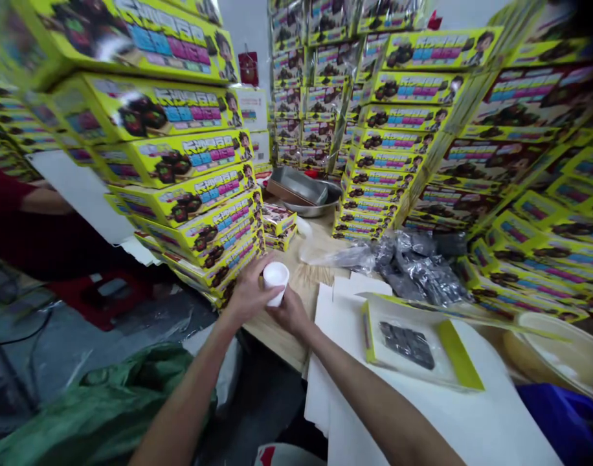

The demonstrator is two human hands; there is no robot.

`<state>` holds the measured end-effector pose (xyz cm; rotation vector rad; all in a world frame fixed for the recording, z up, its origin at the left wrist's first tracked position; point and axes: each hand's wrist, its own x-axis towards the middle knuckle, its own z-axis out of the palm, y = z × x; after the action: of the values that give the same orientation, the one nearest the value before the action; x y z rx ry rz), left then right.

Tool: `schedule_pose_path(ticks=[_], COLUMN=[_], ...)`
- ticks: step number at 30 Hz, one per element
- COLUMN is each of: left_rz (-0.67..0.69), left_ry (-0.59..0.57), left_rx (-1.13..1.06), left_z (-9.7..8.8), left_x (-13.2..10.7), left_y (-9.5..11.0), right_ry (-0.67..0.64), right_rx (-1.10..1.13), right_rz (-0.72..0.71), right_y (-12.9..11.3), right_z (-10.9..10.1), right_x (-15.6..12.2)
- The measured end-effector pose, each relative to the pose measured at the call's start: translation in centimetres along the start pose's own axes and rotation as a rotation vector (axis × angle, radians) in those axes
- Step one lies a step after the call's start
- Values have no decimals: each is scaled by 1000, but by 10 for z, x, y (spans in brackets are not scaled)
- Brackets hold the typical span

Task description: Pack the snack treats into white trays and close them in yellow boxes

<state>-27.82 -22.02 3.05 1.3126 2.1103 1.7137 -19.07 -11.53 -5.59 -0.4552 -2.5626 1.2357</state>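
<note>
A small white cup [276, 276], tilted toward me with its round opening showing, is between my two hands over the table's front edge. My left hand [249, 292] wraps its left side, thumb across the front. My right hand [290, 313] closes around the lower right of the same cup; some of its fingers are hidden behind it. To the right, an open yellow box [452, 353] with a white inside holds a clear-wrapped dark packet [407, 345]. White card sheets [345, 395] lie under that box.
Tall stacks of yellow printed boxes [194, 158] rise on the left, with more boxes [393, 136] behind. Dark plastic packets [423, 265] and thin wooden sticks [314, 275] lie on the table. Metal trays [299, 186] stand behind; a yellowish basin [534, 323] is at right. Another person's arm [46, 199] shows at left.
</note>
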Motion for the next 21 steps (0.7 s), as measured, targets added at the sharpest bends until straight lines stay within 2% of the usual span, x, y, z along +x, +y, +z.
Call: schedule_pose_path(ticks=[2,4,6,9,12,15,21], left_rz=[-76,-115,-119,-110,-84,-37,-17], left_ry=[52,92,112,138,192,217,217], left_rx=[-92,-171,-217,-262,-287,-274,-178], left_z=[2,2,2,7,14,19,23], left_x=[-4,-4,-3,0,3,3,3], left_y=[-22,-35,-42,-47,-54,-62,-64], right_ry=[-36,-22,34,112,118,82,-3], right_rx=[3,71,209,355,186,-65,-270], right_rz=[24,-10,-85,-182,-342,-466,-408], right_y=[7,9,4,-18,-44,-60,-67], right_z=[6,-2,-19,-52,-74,-81,-86], right_x=[4,6,10,21,33,40,44])
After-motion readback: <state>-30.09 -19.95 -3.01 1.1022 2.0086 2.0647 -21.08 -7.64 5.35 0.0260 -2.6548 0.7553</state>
